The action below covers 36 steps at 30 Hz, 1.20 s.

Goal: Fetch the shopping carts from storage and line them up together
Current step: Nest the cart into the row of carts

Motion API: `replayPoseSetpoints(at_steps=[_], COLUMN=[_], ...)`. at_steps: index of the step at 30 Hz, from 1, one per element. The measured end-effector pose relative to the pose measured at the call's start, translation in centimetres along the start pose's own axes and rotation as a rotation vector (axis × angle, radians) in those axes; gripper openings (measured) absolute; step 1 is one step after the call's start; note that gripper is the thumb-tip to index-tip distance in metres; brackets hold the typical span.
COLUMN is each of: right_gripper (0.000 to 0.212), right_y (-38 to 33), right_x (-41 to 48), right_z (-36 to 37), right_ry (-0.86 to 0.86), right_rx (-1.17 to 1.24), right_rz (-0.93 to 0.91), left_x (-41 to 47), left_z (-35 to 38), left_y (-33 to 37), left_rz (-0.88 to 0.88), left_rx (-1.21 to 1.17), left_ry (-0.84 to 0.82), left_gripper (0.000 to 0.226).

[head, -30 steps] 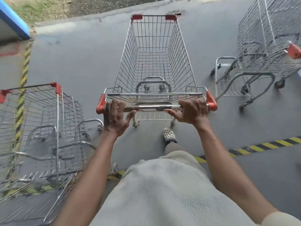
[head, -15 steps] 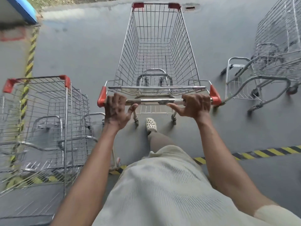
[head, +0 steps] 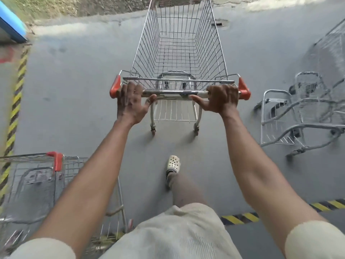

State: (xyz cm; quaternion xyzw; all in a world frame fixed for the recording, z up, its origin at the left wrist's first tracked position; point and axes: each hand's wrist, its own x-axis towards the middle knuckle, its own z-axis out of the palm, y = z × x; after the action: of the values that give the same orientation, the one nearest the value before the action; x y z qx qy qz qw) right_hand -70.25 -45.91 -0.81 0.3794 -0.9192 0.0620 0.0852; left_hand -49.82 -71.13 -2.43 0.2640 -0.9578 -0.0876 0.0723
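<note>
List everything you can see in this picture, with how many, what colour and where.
centre cart: one, silver wire with red handle ends, straight ahead
near cart: one, silver with a red corner, lower left
right carts: count unclear from blur, silver, right edge
hazard stripes: two, yellow and black, left edge and lower right
drain grate: one, dark, upper right
blue object: one, upper left corner
clog: one, white, on the forward foot behind the centre cart
left hand: grips the handle near its left end
right hand: grips the handle near its right end
</note>
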Motion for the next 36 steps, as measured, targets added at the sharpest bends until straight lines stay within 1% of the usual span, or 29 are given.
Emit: replayPoseSetpoints(at_steps=[4, 8, 11, 15, 17, 19, 21, 24, 25, 27, 29, 31, 33, 35, 36], right_gripper=[0.100, 0.100, 0.096, 0.092, 0.088, 0.090, 0.090, 0.079, 0.079, 0.084, 0.093, 0.091, 0.085, 0.086, 0.089], right_y=[0.6, -0.8, -2.3, -4.1, -4.9, -5.9, -7.1, -9.2, -10.0, -11.6, -13.1, -14.3, -15.2, -15.8, -16.1], right_x=[9.0, 15.3, 18.1, 18.4, 17.0, 14.7, 11.4, 5.2, 3.1, -1.1, -5.3, -9.2, -12.7, -15.7, -17.2], right_z=[1.7, 3.1, 3.2, 2.5, 2.0, 1.6, 1.0, -0.5, -1.1, -1.9, -2.6, -3.5, -4.2, -4.8, -5.0], right_ry=[-0.010, -0.051, -0.097, -0.167, -0.183, -0.190, -0.177, -0.179, -0.183, -0.193, -0.204, -0.207, -0.209, -0.201, -0.199], right_rx=[-0.019, -0.046, -0.028, -0.009, -0.007, -0.024, -0.031, -0.019, -0.024, -0.042, -0.073, -0.095, -0.094, -0.105, -0.109], right_rz=[-0.005, 0.003, 0.017, 0.016, 0.000, 0.007, 0.006, -0.022, -0.027, -0.024, -0.023, -0.051, -0.085, -0.099, -0.098], left_x=[9.3, 15.8, 18.3, 17.9, 16.1, 13.3, 9.5, 2.8, 0.4, -4.5, -9.4, -14.1, -18.3, -21.9, -23.5], left_z=[0.0, -0.5, -1.0, -2.2, -2.6, -2.8, -2.9, -3.6, -3.9, -4.5, -5.0, -5.6, -6.3, -6.9, -7.1], left_y=[-1.4, -3.7, -5.5, -7.0, -7.4, -7.9, -8.4, -8.8, -8.9, -9.3, -9.5, -9.4, -9.2, -8.9, -8.7], left_rz=[-0.031, -0.083, -0.112, -0.131, -0.135, -0.134, -0.138, -0.140, -0.146, -0.157, -0.159, -0.162, -0.172, -0.190, -0.201], left_rx=[-0.021, -0.045, -0.065, -0.085, -0.090, -0.107, -0.128, -0.122, -0.126, -0.132, -0.134, -0.159, -0.184, -0.185, -0.185], left_ry=[-0.052, -0.112, -0.131, -0.160, -0.169, -0.171, -0.155, -0.144, -0.145, -0.149, -0.144, -0.140, -0.138, -0.148, -0.159], left_gripper=[0.072, 0.072, 0.070, 0.063, 0.062, 0.058, 0.057, 0.061, 0.062, 0.065, 0.071, 0.070, 0.065, 0.060, 0.062])
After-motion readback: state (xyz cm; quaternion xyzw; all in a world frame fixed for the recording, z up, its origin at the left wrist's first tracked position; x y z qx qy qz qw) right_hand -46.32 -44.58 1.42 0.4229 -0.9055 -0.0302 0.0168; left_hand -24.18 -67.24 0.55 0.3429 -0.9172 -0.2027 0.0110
